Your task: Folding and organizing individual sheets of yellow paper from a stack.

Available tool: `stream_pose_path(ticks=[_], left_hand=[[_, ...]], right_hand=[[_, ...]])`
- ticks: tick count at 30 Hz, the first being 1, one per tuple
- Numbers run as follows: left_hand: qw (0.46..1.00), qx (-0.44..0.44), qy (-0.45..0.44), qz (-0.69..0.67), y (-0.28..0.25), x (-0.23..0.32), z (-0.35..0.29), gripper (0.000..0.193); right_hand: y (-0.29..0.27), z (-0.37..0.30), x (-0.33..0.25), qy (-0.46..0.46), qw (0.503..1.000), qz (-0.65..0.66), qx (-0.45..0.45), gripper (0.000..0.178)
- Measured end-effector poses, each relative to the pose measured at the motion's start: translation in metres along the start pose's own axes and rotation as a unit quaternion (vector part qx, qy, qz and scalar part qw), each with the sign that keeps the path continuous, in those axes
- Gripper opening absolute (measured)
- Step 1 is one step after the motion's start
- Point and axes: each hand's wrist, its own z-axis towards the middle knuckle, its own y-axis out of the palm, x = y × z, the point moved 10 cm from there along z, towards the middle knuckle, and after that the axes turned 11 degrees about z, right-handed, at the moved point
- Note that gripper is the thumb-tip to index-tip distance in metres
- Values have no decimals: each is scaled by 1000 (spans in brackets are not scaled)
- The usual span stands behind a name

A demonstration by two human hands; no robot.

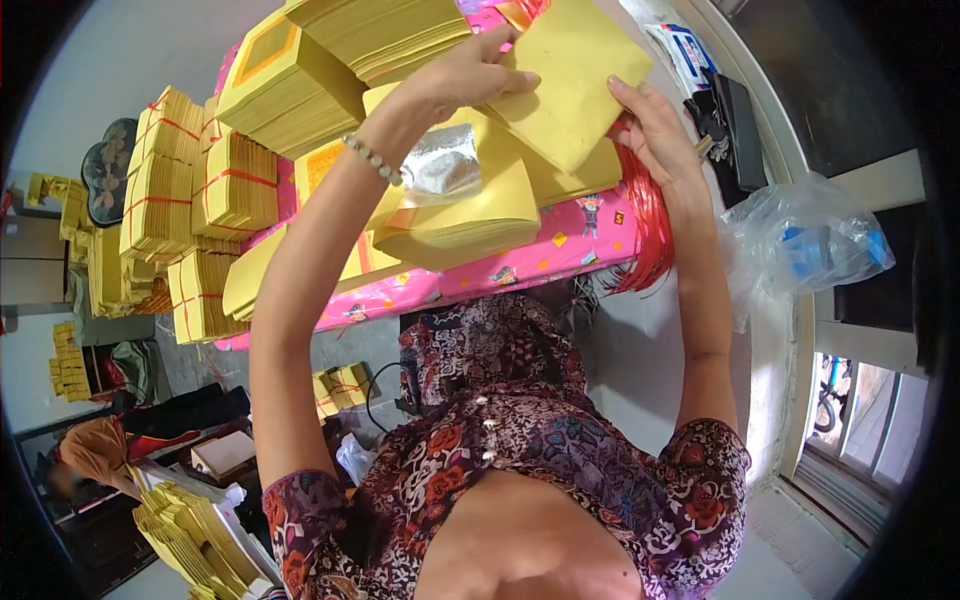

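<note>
Both my hands hold a piece of yellow joss paper [580,75] over the far right part of the table; I cannot tell if it is one sheet or a few. My left hand [465,75], with a beaded bracelet at the wrist, grips its left edge, thumb on top. My right hand [655,130] pinches its right edge between thumb and fingers. Below my hands lies a thick stack of yellow paper [450,235] with a silver foil square [442,160] on top. Next to my right wrist hangs a bunch of red ties [648,225].
A pink patterned cover [560,240] lies over the table. Tall yellow stacks [300,90] stand at the back, and red-tied bundles [160,170] fill the left side. A clear plastic bag [800,240] sits at the right by the window frame. More paper bundles [190,530] lie lower left.
</note>
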Motion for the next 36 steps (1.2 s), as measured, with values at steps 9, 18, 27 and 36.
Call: stream_pose_path(ticks=[9,18,27,36], left_hand=[[944,-128,-22,302,45,-37,75,49],[815,-156,-15,558,91,-85,96,33],[763,-231,-53,601,113,-112,91,29],[769,-163,-26,618,127,-113,93,31]], right_hand=[[-78,-21,32,-42,984,-30,173,38],[-103,-33,99,-6,975,-57,213,33],[-109,-34,110,-40,970,-90,223,33],[-114,-37,102,-90,935,-241,246,42]])
